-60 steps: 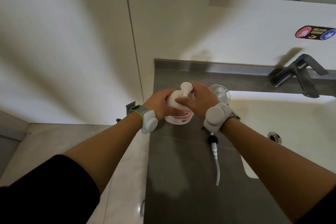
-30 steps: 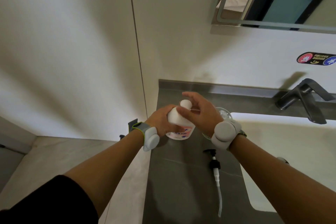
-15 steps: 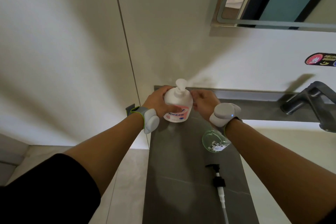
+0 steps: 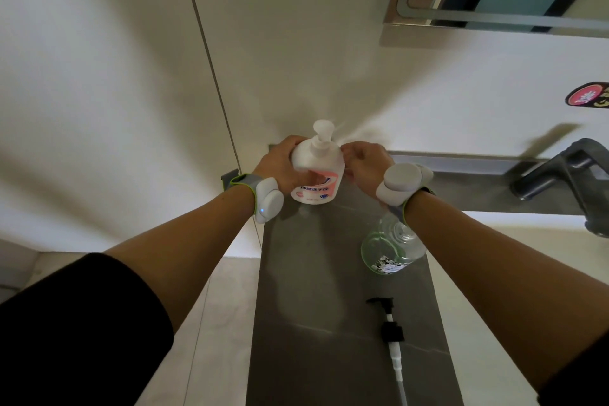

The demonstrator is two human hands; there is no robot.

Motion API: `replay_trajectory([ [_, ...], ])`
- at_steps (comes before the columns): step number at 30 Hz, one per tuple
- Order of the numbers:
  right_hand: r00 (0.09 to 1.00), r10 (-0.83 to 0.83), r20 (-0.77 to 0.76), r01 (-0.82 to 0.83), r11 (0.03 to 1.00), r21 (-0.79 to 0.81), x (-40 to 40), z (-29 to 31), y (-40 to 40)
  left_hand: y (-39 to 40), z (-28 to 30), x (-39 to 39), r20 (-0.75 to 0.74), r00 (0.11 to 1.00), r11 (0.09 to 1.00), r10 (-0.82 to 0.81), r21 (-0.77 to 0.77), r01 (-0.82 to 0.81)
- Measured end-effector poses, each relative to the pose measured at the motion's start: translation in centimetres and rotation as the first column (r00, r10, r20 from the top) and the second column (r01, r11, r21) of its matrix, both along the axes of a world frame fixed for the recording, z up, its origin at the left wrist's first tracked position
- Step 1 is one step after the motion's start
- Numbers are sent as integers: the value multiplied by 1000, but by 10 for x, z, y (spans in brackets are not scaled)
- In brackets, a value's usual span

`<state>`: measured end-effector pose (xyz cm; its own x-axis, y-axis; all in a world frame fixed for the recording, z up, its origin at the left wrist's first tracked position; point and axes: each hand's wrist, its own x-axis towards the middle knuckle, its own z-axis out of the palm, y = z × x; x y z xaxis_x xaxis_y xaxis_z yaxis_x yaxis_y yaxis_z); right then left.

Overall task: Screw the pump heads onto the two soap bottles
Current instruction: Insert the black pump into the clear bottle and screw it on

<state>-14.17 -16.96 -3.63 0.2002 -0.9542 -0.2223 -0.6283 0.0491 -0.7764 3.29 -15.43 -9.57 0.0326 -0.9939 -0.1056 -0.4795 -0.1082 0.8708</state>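
The white bottle (image 4: pixel 317 171), with its white pump (image 4: pixel 322 133) seated on the neck, is held at the far end of the grey tabletop (image 4: pixel 316 290), close to the wall. It is gripped from 9 o'clock by the left hand (image 4: pixel 280 168): the thumb is laid across the label on the near face and the fingers (image 4: pixel 290 143) are wrapped around the far side, so the body is clamped between them. Whether its base rests on the tabletop or is lifted just clear cannot be told.

The right hand (image 4: pixel 362 163) is seen at 3 o'clock of the bottle, its fingers (image 4: pixel 347 150) curled loosely at the shoulder; contact cannot be confirmed, and nothing is pinched by them. Both forearms are stretched forward from black sleeves, converging on the bottle, and a pale wrist unit is worn on each.

The clear bottle (image 4: pixel 392 249) is found at 5 o'clock of the white one, partly covered by the right wrist, with its neck hidden. The black pump (image 4: pixel 390 330) is laid flat on the tabletop at 6 o'clock of the clear bottle, well apart from both hands, its tube pointed toward the near edge.
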Motion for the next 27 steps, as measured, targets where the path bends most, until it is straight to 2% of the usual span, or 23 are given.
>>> replay_trajectory([
  [5,999,-7,31,6,999,31,-10,9,-3,7,7,-5,2,1000,1000,6,-3,-6],
  [9,996,-30,87,26,998,49,-22,21,-1,21,24,-12,-40,985,982,169,-78,-172],
  [15,995,76,57,-78,996,33,-52,31,11,50,51,-31,-53,941,921,334,-193,-338],
  [18,993,93,74,-96,994,45,-71,26,17,63,60,-53,-82,961,944,265,-180,-276],
  [22,993,108,46,-109,994,17,-97,21,22,79,51,-88,-20,990,982,137,-130,-138],
  [27,998,58,39,-60,997,49,-128,9,33,88,29,-122,62,988,989,-139,56,136],
])
